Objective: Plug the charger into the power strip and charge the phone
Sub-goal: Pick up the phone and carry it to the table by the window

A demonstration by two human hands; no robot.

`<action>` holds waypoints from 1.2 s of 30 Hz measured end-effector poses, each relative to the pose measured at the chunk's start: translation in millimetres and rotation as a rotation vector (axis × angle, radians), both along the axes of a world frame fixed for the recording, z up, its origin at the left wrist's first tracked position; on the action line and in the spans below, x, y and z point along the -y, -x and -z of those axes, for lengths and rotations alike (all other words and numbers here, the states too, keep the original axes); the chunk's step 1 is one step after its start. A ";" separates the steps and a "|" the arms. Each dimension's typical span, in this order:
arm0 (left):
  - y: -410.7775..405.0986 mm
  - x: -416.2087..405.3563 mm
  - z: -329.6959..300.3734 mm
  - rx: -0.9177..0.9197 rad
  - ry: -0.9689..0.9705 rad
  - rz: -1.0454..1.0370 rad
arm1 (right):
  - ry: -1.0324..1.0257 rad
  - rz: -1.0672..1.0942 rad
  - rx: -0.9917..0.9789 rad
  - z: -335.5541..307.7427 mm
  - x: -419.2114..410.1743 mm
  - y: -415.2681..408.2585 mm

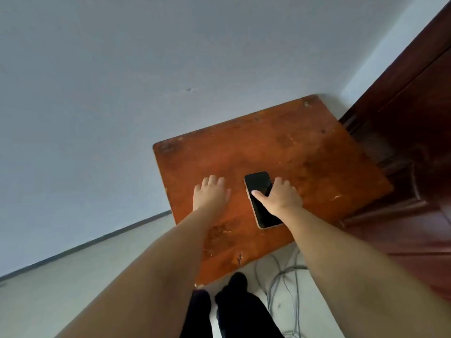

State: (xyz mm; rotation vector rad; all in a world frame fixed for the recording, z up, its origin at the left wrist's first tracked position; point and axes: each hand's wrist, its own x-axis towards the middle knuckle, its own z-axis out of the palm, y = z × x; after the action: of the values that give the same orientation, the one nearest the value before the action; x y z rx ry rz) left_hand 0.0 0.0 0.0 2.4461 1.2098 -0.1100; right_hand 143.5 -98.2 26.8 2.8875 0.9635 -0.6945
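Worn orange-brown wooden tabletop [305, 152] against a pale wall. I see the right hand [278, 197] clasping the black slab phone [260, 200] at centre; left hand [210, 193] flat, splayed, empty, at 9 o'clock. Charger and strip unseen; the phone could slide off the near edge.

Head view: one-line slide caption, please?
Right hand grips the dark-screened phone on the wooden table; left hand rests flat beside it.

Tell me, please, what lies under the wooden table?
On the floor below the table's near edge, loose grey cables trail out beside the person's dark feet. The tabletop covers everything further under it, so no power strip or charger can be seen.
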 end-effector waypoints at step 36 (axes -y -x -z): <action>131.2 -82.2 -99.2 -0.086 -0.276 -0.394 | -0.606 -0.165 -0.785 -109.8 -140.1 70.7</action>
State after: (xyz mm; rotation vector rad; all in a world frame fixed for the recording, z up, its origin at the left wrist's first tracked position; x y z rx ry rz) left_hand -131.2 82.2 99.2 2.3884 1.8264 0.0705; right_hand 72.8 41.9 136.6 2.9273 1.7090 -1.8778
